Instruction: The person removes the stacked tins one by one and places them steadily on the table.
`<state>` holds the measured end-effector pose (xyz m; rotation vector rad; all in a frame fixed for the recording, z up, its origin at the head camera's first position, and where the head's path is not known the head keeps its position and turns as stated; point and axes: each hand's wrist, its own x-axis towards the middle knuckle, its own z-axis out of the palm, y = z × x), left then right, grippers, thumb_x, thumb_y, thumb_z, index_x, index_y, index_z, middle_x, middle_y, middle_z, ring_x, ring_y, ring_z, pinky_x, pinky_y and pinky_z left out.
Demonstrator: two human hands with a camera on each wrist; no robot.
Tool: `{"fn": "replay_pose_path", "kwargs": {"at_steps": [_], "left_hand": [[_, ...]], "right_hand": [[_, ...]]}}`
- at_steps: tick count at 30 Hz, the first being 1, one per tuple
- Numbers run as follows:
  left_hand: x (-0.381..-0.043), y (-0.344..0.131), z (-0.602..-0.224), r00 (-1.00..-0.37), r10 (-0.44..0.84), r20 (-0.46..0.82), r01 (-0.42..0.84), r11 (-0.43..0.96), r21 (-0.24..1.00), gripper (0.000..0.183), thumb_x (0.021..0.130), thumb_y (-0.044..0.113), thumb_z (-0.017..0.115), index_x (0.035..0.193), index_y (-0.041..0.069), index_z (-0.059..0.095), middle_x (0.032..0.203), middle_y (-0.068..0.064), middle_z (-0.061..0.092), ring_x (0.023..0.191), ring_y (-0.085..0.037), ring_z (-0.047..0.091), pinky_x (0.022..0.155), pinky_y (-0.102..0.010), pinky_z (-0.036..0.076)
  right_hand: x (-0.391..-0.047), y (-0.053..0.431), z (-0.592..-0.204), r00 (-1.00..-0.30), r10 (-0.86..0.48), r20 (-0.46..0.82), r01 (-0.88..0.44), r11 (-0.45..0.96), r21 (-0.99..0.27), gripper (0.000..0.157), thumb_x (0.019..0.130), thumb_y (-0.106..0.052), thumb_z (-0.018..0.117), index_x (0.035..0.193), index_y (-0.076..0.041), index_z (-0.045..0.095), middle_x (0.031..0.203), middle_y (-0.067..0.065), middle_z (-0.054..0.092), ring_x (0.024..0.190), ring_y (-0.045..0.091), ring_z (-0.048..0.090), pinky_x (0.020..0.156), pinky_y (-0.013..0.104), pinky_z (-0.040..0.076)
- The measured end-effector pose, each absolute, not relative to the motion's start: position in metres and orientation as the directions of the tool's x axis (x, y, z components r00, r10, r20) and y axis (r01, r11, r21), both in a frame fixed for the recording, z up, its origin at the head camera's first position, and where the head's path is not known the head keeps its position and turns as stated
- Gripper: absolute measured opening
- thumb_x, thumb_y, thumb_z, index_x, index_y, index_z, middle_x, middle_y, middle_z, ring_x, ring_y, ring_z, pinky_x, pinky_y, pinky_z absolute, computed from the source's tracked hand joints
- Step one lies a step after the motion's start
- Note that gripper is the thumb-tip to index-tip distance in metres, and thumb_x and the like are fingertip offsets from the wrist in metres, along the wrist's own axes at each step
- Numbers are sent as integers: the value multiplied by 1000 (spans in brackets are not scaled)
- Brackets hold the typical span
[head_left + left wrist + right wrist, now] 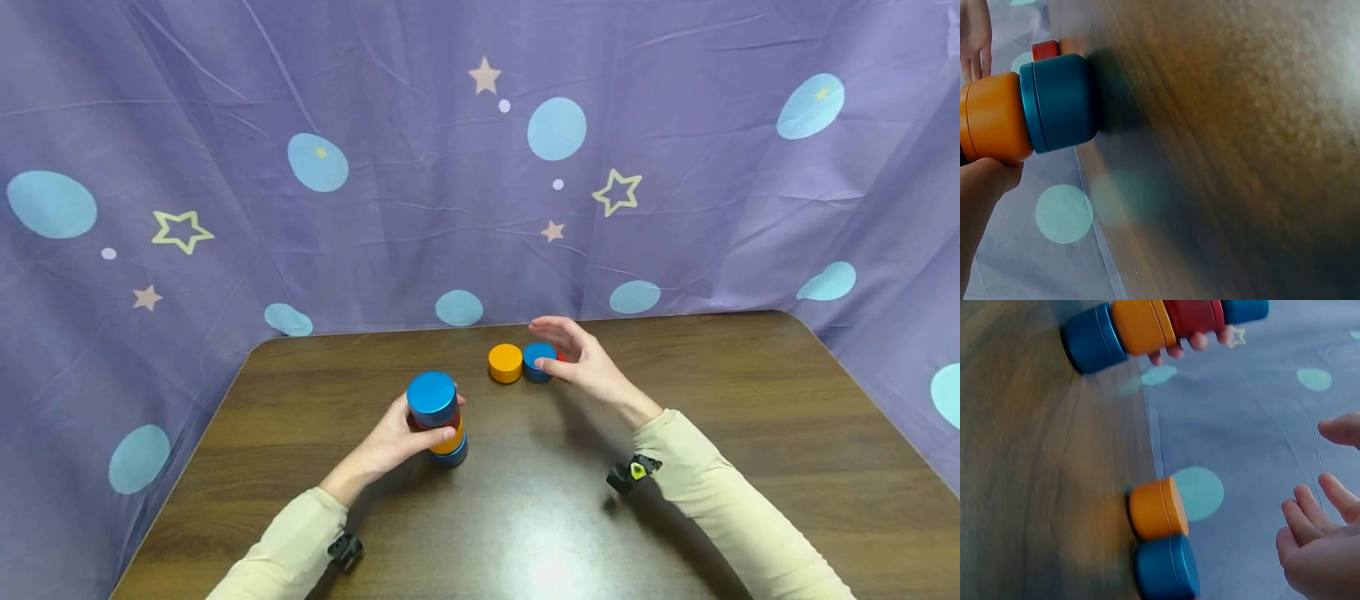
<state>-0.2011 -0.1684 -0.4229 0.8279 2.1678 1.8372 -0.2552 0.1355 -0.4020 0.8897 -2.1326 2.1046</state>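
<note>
My left hand [393, 437] grips a stack of round lidded tins around its middle, the thumb across the front. From the top down it has a blue tin [432, 398], a red tin [1194, 317], an orange tin [999, 115] and a darker blue tin [1063, 103] close over the tabletop. My right hand [592, 367], thumb and fingers spread apart, hovers by a loose blue tin [1166, 567] at the back. In the right wrist view this hand [1325, 556] is apart from the tins and holds nothing.
A loose orange tin [505, 364] stands just left of the loose blue one. A red tin [562, 357] is mostly hidden behind my right hand. The brown wooden table [315, 400] ends at a purple patterned curtain [405, 208].
</note>
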Motion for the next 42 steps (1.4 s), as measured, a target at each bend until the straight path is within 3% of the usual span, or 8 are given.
{"fn": "replay_pose_path", "kwargs": {"at_steps": [6, 13, 19, 23, 28, 34, 42], "left_hand": [[-202, -168, -423, -836, 513, 193, 282, 100, 954, 55, 85, 4, 73, 133, 1, 45, 126, -22, 57, 114, -20, 56, 98, -38, 42], [-203, -167, -424, -834, 515, 198, 282, 90, 955, 53, 85, 4, 73, 131, 0, 47, 125, -28, 55, 113, -20, 56, 98, -38, 42], [-203, -168, -426, -831, 518, 203, 287, 87, 954, 50, 86, 4, 71, 130, -2, 48, 125, -30, 54, 113, -20, 56, 98, -42, 40], [-202, -168, -426, -833, 520, 188, 265, 76, 961, 53, 86, 7, 72, 131, -5, 47, 125, -30, 54, 110, -20, 58, 96, -37, 43], [-201, -169, -427, -832, 524, 183, 242, 45, 969, 56, 86, 9, 73, 130, -10, 45, 120, -19, 59, 105, -18, 60, 92, -31, 47], [-202, -169, -428, -822, 529, 209, 265, 31, 964, 53, 86, 9, 73, 128, -10, 46, 117, -12, 60, 102, -17, 61, 91, -30, 48], [-202, -171, -429, -815, 542, 204, 258, 24, 966, 56, 88, 9, 71, 131, -12, 43, 122, -19, 58, 104, -17, 60, 92, -30, 47]], "right_hand": [[-250, 123, -401, -810, -414, 414, -425, -72, -903, 52, 81, 15, 65, 130, 10, 46, 130, 24, 52, 124, 31, 49, 104, 33, 36], [-242, 103, -397, -775, -489, 401, -439, -39, -897, 53, 83, 8, 68, 131, 7, 47, 132, 19, 53, 126, 34, 47, 106, 51, 31], [-231, 80, -391, -706, -585, 400, -474, -29, -880, 55, 84, 4, 70, 134, 3, 47, 133, 13, 54, 127, 29, 48, 106, 42, 35], [-225, 66, -388, -668, -621, 411, -474, -71, -878, 56, 84, 4, 70, 135, 3, 46, 135, 14, 52, 129, 28, 46, 107, 45, 33], [-221, 53, -385, -619, -662, 421, -474, -113, -873, 60, 85, 5, 69, 138, 3, 43, 140, 15, 48, 132, 24, 42, 110, 40, 29], [-220, 46, -382, -621, -668, 410, -479, -91, -873, 62, 84, 1, 70, 139, 4, 42, 141, 13, 47, 131, 21, 43, 109, 34, 30], [-219, 40, -385, -656, -652, 379, -452, -62, -890, 61, 85, 0, 70, 140, 2, 43, 141, 15, 47, 128, 20, 47, 106, 34, 34]]}}
